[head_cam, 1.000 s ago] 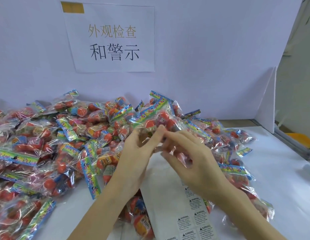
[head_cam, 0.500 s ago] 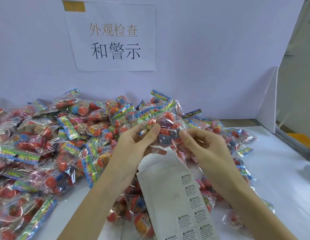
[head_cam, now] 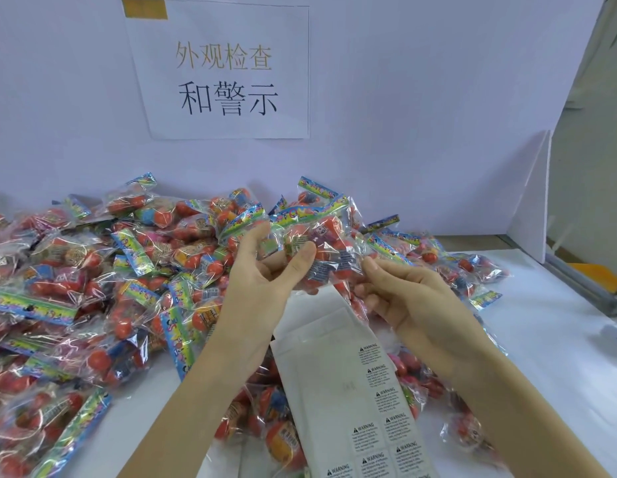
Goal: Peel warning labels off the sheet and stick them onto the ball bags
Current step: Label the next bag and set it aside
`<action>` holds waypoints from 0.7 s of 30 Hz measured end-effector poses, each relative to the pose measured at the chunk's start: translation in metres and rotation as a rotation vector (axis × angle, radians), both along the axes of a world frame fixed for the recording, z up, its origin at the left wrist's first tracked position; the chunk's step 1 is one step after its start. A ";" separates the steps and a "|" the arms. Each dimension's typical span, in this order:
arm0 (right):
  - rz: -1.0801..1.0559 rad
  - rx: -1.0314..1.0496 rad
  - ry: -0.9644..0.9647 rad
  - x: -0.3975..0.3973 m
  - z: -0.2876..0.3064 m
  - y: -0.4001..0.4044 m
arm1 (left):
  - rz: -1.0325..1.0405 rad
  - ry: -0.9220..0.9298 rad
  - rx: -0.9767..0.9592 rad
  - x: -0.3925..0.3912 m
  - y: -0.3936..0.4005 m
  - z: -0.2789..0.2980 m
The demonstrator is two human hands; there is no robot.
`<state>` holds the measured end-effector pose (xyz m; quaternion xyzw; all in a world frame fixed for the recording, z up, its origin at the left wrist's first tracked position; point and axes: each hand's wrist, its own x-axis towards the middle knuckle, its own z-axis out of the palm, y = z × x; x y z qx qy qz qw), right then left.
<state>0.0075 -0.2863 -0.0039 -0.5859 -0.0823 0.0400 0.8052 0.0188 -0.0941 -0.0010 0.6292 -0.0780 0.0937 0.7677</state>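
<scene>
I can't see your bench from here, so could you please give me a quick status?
Left hand grips ball bag; right hand fingertips at its edge. Label sheet below, labels remaining. Nothing in the way.

White table (head_cam: 558,339) under heaped ball bags (head_cam: 93,288) and label sheet (head_cam: 338,384).

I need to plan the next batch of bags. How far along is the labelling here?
Done: the upper part of the label sheet is already bare, so some labels have been peeled. In hand: the left hand grips one ball bag, with the right hand at its edge. Left: warning labels remain on the sheet, and the pile of bags is large; which are labelled, I cannot tell.
</scene>
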 end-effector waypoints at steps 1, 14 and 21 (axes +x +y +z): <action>-0.004 -0.009 -0.004 0.000 0.000 0.000 | 0.002 -0.023 0.003 -0.001 0.000 0.000; 0.242 -0.994 -0.231 0.005 -0.001 -0.040 | 0.185 -0.316 0.290 -0.009 -0.005 -0.007; -0.057 -0.864 -0.473 0.008 -0.003 -0.026 | 0.064 -0.204 0.591 -0.010 -0.011 -0.016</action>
